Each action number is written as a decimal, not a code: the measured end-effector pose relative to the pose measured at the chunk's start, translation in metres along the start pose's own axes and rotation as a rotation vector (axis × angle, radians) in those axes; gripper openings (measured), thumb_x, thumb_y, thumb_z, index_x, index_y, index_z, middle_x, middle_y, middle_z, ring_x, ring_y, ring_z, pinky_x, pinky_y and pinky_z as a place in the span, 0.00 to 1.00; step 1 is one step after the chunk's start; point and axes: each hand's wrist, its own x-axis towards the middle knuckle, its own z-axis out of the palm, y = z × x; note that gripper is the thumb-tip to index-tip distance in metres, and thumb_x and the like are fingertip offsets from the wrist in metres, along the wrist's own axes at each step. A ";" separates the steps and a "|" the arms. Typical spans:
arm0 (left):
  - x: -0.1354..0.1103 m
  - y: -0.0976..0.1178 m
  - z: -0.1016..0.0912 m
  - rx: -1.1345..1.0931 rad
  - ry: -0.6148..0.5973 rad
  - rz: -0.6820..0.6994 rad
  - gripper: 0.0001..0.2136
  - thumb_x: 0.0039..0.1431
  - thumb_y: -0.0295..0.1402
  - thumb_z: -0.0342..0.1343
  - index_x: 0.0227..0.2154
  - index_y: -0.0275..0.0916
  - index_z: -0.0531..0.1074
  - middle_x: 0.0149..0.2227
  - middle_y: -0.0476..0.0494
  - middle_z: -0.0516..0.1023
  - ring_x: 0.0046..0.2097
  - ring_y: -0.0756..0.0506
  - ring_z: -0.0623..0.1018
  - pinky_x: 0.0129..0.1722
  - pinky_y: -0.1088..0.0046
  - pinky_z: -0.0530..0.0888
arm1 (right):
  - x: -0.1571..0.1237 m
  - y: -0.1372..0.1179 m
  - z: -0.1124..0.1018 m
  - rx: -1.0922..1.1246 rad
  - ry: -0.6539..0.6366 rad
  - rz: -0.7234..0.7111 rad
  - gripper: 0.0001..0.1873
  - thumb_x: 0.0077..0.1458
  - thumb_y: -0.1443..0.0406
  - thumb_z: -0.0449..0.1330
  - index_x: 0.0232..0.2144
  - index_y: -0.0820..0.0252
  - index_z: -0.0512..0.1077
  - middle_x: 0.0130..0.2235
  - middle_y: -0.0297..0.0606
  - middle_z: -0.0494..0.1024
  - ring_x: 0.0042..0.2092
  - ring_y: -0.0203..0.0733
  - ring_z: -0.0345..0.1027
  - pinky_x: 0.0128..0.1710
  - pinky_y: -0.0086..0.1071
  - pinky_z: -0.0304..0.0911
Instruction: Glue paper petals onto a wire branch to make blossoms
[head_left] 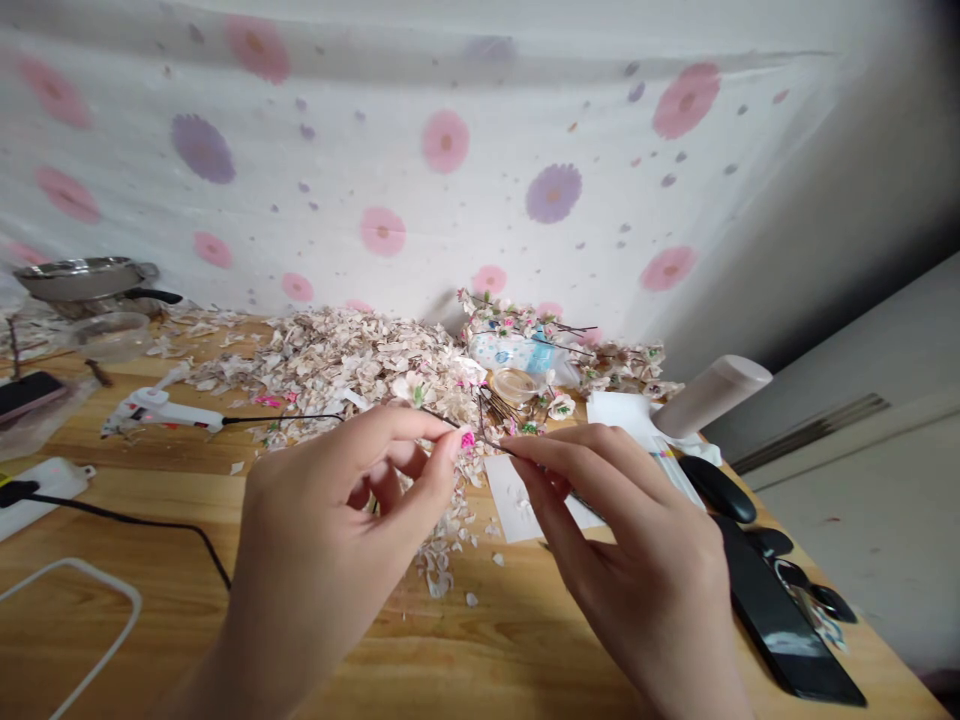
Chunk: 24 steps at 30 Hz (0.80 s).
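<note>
The grip of left hand [330,510] and right hand [630,550] pinches a wire stem [487,440].

**Catalogue entry: legible markings, none**

You have no readable text in view. The blue-and-white packet [508,352] behind the petals shows only a blurred print, and the white strip [676,472] beside your right hand [645,560] bears coloured bands, too small to read.

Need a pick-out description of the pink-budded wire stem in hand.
On the wooden desk, find the big heap of pale petals. In front of it, the left hand and right hand hold a thin dark wire stem. Its bright pink bud sets it apart from the loose wires behind.
</note>
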 end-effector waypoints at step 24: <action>-0.013 0.004 -0.014 0.060 -0.059 -0.041 0.04 0.59 0.32 0.57 0.31 0.49 0.74 0.27 0.61 0.80 0.25 0.54 0.77 0.23 0.77 0.66 | -0.003 0.000 -0.001 -0.181 0.106 -0.178 0.09 0.58 0.77 0.59 0.39 0.66 0.76 0.34 0.41 0.77 0.34 0.40 0.68 0.36 0.34 0.64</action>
